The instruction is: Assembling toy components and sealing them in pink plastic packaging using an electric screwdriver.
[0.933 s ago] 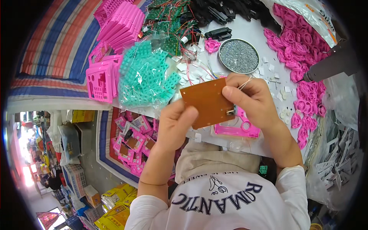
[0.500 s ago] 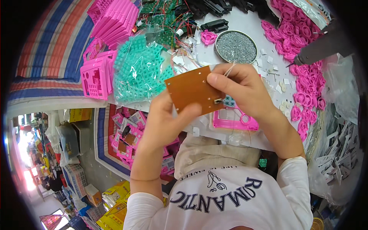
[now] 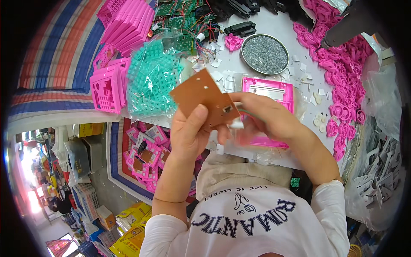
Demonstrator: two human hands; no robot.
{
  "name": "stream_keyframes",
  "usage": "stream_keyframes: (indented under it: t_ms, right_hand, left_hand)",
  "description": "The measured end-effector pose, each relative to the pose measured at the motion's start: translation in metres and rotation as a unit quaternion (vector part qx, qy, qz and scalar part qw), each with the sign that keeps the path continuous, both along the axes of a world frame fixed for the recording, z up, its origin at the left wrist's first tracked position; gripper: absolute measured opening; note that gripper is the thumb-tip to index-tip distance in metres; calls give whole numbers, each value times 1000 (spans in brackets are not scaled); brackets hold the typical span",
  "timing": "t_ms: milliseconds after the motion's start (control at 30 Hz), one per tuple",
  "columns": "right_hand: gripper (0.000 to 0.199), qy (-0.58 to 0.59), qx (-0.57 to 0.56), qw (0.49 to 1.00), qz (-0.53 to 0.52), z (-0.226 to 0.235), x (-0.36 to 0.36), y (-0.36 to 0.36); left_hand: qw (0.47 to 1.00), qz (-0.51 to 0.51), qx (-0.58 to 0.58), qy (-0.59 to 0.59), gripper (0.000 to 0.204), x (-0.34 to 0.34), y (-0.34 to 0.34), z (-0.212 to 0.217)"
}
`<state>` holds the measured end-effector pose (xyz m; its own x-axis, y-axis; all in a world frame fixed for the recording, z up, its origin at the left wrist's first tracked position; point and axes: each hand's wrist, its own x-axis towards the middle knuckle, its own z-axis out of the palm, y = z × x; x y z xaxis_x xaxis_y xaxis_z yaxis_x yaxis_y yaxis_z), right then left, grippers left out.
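While the left hand [image 3: 195, 132] pinches the brown circuit board [image 3: 204, 97] above the near table edge, the right hand [image 3: 261, 118] grips its wires [image 3: 245, 112]; tugging may snap them.

1. Bright, even daylight fills the scene; colours on the tabletop [image 3: 274, 25] read vivid and saturated.
2. Strongest glare sits at the lower left, where the floor area washes out to white-pink.
3. Shadows are soft and short.
4. The right hand [image 3: 265, 118] shows motion blur at its fingers.
5. Fisheye bending curves straight edges, with a black vignette around the rim.
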<state>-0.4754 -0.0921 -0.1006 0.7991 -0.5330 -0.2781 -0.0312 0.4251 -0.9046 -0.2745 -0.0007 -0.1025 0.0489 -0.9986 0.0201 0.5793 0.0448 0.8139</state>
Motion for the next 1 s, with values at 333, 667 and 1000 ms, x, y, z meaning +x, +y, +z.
stream_keyframes:
  t_ms: [333, 667, 1000]
  right_hand:
    - [39, -52, -339, 938, -58, 16, -41, 23]
    - [88, 6, -401, 911, 95, 11, -97, 24]
    - [28, 37, -298, 954, -8, -1, -71, 30]
  left_hand:
    - [953, -183, 17, -241, 23, -14, 28, 4]
    - [890, -269, -152, -335, 14, -25, 32, 3]
    - [926, -313, 92, -192, 29, -43, 56, -24]
